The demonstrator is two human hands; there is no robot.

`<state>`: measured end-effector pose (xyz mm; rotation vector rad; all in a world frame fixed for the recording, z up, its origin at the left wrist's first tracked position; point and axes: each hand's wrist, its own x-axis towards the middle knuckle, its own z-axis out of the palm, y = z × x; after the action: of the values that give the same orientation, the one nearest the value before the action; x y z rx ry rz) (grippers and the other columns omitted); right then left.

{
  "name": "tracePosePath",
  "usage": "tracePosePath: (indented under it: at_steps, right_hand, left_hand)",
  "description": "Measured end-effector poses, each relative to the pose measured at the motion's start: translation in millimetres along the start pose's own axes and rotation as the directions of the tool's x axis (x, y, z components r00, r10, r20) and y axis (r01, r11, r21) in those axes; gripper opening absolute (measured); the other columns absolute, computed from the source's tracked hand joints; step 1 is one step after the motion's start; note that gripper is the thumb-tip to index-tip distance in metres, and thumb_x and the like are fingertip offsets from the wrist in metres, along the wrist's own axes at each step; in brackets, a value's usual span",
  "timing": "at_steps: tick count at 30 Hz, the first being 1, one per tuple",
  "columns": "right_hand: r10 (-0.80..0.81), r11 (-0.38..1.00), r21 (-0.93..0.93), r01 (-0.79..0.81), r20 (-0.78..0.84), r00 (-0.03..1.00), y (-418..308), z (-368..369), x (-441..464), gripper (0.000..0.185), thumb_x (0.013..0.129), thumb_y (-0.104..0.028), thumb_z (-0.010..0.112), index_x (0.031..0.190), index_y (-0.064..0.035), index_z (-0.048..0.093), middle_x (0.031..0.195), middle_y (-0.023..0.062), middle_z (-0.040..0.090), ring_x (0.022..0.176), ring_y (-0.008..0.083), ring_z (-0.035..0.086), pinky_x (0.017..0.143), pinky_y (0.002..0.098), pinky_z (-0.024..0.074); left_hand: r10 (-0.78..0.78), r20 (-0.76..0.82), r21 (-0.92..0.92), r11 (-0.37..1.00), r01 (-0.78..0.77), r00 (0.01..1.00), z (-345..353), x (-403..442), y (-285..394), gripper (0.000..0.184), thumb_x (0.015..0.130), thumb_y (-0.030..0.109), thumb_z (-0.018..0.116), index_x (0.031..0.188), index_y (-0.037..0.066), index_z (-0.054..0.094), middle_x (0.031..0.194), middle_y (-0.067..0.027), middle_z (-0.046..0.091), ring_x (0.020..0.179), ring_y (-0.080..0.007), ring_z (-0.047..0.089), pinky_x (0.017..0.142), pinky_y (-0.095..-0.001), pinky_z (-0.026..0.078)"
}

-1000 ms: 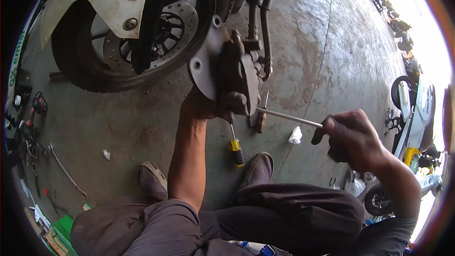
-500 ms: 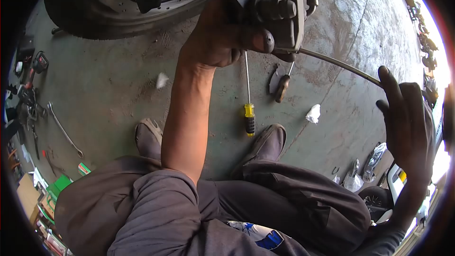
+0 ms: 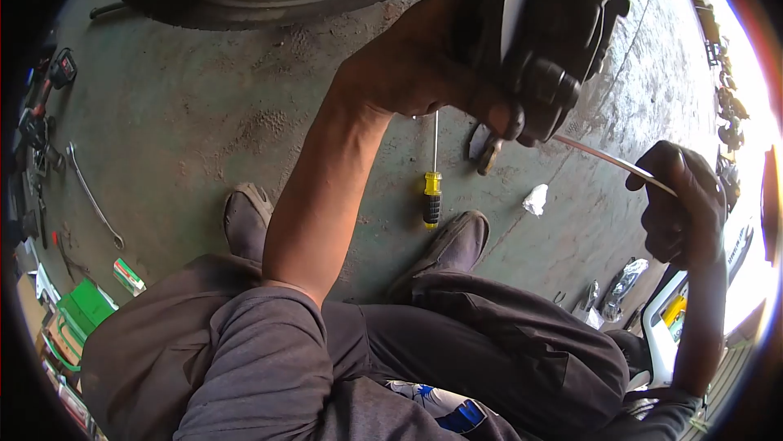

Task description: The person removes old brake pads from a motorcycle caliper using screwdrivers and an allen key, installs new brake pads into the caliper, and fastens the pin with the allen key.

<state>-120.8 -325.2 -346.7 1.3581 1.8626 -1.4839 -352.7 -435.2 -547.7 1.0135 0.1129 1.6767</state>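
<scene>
My left hand [image 3: 416, 66] is wrapped round a dark brake caliper [image 3: 563, 41] at the top of the head view, its thumb pressed on the lower end. A thin metal rod [image 3: 599, 151] reaches from the caliper's lower edge toward the right. Over the rod's outer end my right hand [image 3: 685, 204] is closed, with the tip showing just past the fingers. Where the rod's inner end meets the caliper is hidden. Below the caliper, a yellow-and-black screwdriver [image 3: 432, 200] lies on the floor. Beside it is a tool with a brown handle [image 3: 489, 157], partly covered by my left hand.
A wheel with a tyre [image 3: 188, 4] and perforated brake disc stands at the upper left. A long wrench [image 3: 94, 196] and a power tool [image 3: 61, 70] lie on the left floor. White crumpled paper [image 3: 535, 199] is near my shoe [image 3: 457, 245]. Plastic-wrapped parts [image 3: 624, 288] lie at the right.
The caliper and my left hand have shifted right in view, and the caliper has tilted. My right hand's fingers, extended along the rod before, have curled round its end.
</scene>
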Motion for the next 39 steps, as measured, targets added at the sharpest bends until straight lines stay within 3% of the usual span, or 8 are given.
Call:
tracePosePath:
  at_steps: [3,6,13,16,20,23,28,39]
  right_hand:
    - [-0.617,0.785,-0.219,0.579,-0.36,0.7,18,32,9,0.081,0.08,-0.025,0.075,0.136,0.0118,0.029,0.064,0.0005,0.049,0.047,0.0065,0.045,0.041,0.0191,0.0358]
    - [-0.871,0.21,-0.962,0.176,-0.102,0.48,26,20,2,0.056,0.071,-0.013,0.082,0.121,-0.0013,0.058,0.067,0.0011,0.05,0.056,0.013,0.049,0.049,0.0259,0.0402]
    - [-0.687,-0.687,-0.709,-0.161,0.56,0.464,-9,10,-11,0.063,0.067,-0.018,0.083,0.126,-0.0108,0.063,0.066,0.0003,0.046,0.063,0.0172,0.048,0.056,0.0302,0.0383]
    - [-0.609,-0.723,-0.687,-0.072,0.584,0.537,-21,10,-9,0.05,0.072,-0.017,0.079,0.119,-0.0062,0.066,0.065,0.0013,0.047,0.062,0.0179,0.049,0.054,0.032,0.0374]
    - [-0.587,0.245,-0.948,0.202,0.02,0.809,-6,18,-1,0.016,0.083,-0.01,0.068,0.096,-0.0009,0.065,0.047,-0.0024,0.034,0.039,0.0139,0.041,0.042,0.0298,0.0318]
    - [-0.052,0.991,0.12,0.054,-0.024,0.998,4,17,8,0.034,0.092,-0.023,0.059,0.111,0.0051,0.057,0.049,-0.0061,0.03,0.036,0.0064,0.032,0.036,0.025,0.0235]
    - [-0.521,0.846,-0.352,0.399,-0.393,0.758,26,46,-3,0.048,0.088,-0.024,0.063,0.124,0.0051,0.049,0.067,-0.0001,0.047,0.054,0.0065,0.044,0.048,0.0219,0.0328]
    - [-0.778,-0.097,-0.86,0.501,0.379,0.501,-5,18,-15,0.06,0.078,-0.025,0.066,0.128,0.0044,0.052,0.093,0.0162,0.068,0.075,0.0242,0.064,0.06,0.0313,0.0483]
  left_hand:
    - [0.048,0.004,0.017,0.999,-0.048,0.999,-2,-2,-6,0.099,0.053,0.004,0.092,0.138,0.001,0.04,0.12,-0.0069,0.059,0.108,-0.0158,0.057,0.088,-0.0341,0.05]
    - [0.082,-0.153,0.201,0.978,-0.05,0.985,-9,-4,-16,0.097,0.053,0.005,0.092,0.136,0.001,0.042,0.116,-0.0061,0.06,0.102,-0.0154,0.059,0.082,-0.0329,0.052]
    - [-0.044,-0.113,0.105,0.993,0.056,0.993,-18,-10,-12,0.095,0.051,-0.002,0.088,0.134,0.0,0.043,0.115,-0.0058,0.06,0.099,-0.0154,0.059,0.077,-0.0325,0.054]
    - [-0.001,-0.202,0.117,0.993,0.025,0.979,-6,-6,-13,0.097,0.051,-0.003,0.087,0.136,0.001,0.041,0.115,-0.0055,0.059,0.1,-0.0152,0.059,0.077,-0.0327,0.054]
    - [0.039,-0.256,0.193,0.981,0.012,0.966,6,0,-13,0.1,0.052,-0.002,0.086,0.139,0.002,0.036,0.118,-0.0047,0.057,0.102,-0.0149,0.057,0.077,-0.0332,0.054]
    - [0.187,-0.139,0.327,0.936,-0.134,0.973,-4,8,-18,0.103,0.053,-0.002,0.086,0.141,0.003,0.032,0.12,-0.004,0.056,0.104,-0.0145,0.056,0.08,-0.0334,0.054]
    - [-0.066,-0.217,-0.015,0.998,0.064,0.974,-20,-11,-9,0.092,0.058,-0.006,0.081,0.139,0.003,0.038,0.12,-0.0064,0.058,0.103,-0.0177,0.062,0.071,-0.0286,0.056]
    - [0.055,-0.208,-0.295,0.948,-0.116,0.977,-32,-17,-46,0.07,0.072,-0.001,0.074,0.135,0.001,0.042,0.116,-0.0109,0.064,0.103,-0.0263,0.066,0.082,-0.0433,0.061]
